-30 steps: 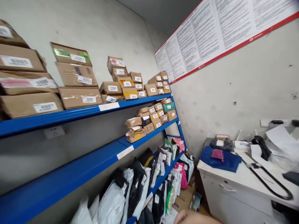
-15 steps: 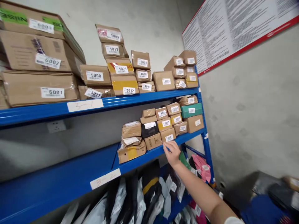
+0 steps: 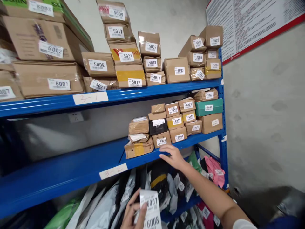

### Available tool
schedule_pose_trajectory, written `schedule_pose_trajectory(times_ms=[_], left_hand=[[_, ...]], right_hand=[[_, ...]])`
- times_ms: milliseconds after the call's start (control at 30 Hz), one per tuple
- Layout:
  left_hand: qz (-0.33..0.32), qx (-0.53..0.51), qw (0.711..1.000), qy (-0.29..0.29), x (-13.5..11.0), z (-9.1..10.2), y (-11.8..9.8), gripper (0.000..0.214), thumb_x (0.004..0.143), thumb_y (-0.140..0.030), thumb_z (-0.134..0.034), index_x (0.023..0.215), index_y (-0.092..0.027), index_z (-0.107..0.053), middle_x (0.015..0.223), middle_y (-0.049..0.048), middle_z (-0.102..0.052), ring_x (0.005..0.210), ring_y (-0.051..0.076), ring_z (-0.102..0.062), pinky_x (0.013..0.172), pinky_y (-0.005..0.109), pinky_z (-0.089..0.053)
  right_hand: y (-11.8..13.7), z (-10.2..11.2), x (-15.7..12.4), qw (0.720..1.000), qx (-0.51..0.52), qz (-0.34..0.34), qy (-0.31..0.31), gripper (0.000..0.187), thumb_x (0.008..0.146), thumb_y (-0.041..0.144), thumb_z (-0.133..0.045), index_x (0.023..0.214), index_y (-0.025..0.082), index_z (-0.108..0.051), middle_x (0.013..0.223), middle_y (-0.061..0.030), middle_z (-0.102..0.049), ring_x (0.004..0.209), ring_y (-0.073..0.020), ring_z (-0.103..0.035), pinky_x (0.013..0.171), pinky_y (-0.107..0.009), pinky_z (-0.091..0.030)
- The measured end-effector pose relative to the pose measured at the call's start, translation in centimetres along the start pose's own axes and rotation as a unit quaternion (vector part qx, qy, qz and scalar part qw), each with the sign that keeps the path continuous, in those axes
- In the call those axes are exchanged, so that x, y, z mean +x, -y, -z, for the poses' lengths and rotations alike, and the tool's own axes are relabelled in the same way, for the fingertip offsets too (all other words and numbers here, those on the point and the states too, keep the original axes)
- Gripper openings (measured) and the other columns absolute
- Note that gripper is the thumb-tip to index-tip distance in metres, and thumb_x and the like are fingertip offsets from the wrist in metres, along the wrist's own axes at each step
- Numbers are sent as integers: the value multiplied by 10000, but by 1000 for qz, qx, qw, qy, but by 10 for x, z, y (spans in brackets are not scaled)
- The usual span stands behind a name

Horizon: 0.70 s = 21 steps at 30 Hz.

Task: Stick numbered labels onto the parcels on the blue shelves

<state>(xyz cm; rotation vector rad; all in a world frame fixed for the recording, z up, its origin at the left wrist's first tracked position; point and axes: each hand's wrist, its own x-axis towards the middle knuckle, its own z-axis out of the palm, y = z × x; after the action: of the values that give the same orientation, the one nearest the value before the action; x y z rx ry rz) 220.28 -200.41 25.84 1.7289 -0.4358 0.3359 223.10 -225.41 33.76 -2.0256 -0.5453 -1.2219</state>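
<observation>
Two hands are visible: the left [image 3: 133, 213] pinches one label strip [image 3: 152, 208]; the right [image 3: 174, 157], unclenched, nears one box [image 3: 157, 138].

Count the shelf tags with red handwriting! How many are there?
2. The 3-1 tag is on the front edge of the upper blue shelf; the 3-2 tag is on the next shelf down, left of the right hand. More may be hidden lower down.

The label strip [image 3: 154, 210] is white with black numerals. I see a blue shelf rack [image 3: 143, 91], brown cartons [image 3: 167, 138] and one green box [image 3: 202, 108].
</observation>
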Motion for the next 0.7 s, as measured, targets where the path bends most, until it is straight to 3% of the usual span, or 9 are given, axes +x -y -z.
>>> schedule_pose_trajectory(times_ms=[100,167,233,300,400,500,567,700], left_hand=[[-21,28,998,58,11,10,-15,367,747,-563,-593,694,-204,-646,1306,108,-538,1196,309,-513,921,389,-464],[-62,33,995,75,10,16,-22,342,764,-526,-588,681,-199,-644,1252,114,-563,1213,309,-493,993,427,-412],[-68,-6,994,87,5,22,-24,301,763,-488,-611,715,-191,-624,1255,117,-557,1155,295,-539,940,411,-461],[-31,-71,991,110,-2,28,-24,296,730,-452,-666,865,-196,-602,1271,119,-548,1013,261,-618,779,351,-535],[18,-117,981,157,-9,38,-20,462,701,-427,-705,1077,-195,-569,1075,93,-649,862,221,-651,670,289,-533],[15,-84,977,194,-11,47,-14,323,732,-462,-671,831,-157,-625,742,23,-650,728,171,-609,648,235,-481],[13,-82,974,210,-9,49,-10,351,759,-485,-640,667,-158,-554,617,-17,-575,600,119,-529,569,201,-418],[52,-138,960,236,1,39,-8,340,754,-501,-647,806,-170,-592,673,-22,-597,633,127,-545,593,207,-424]], right_hand=[[60,-11,-40,977,152,-58,136,352,823,388,-639,1125,207,-646,1070,-75,-660,872,-160,-641,709,-254,-529],[90,-22,-64,964,184,-95,166,383,770,385,-695,1100,195,-656,1010,-64,-666,798,-151,-635,639,-230,-507],[110,-33,-82,959,201,-159,122,310,796,358,-669,1048,178,-660,928,-53,-670,760,-143,-622,625,-227,-487],[120,-42,-92,942,242,-222,72,269,825,346,-636,1025,167,-630,843,-34,-658,702,-128,-606,595,-219,-467],[132,-51,-99,935,248,-249,43,204,813,338,-652,909,161,-619,722,8,-591,610,-99,-543,527,-195,-406],[144,-56,-101,952,194,-236,2,164,777,307,-692,817,156,-644,768,-6,-583,647,-100,-534,536,-195,-390],[148,-60,-102,948,193,-252,-21,168,759,290,-709,839,157,-644,719,10,-575,605,-91,-521,529,-195,-388],[145,-61,-97,949,168,-265,-34,118,792,274,-668,823,161,-653,610,35,-542,530,-83,-495,501,-194,-376]])
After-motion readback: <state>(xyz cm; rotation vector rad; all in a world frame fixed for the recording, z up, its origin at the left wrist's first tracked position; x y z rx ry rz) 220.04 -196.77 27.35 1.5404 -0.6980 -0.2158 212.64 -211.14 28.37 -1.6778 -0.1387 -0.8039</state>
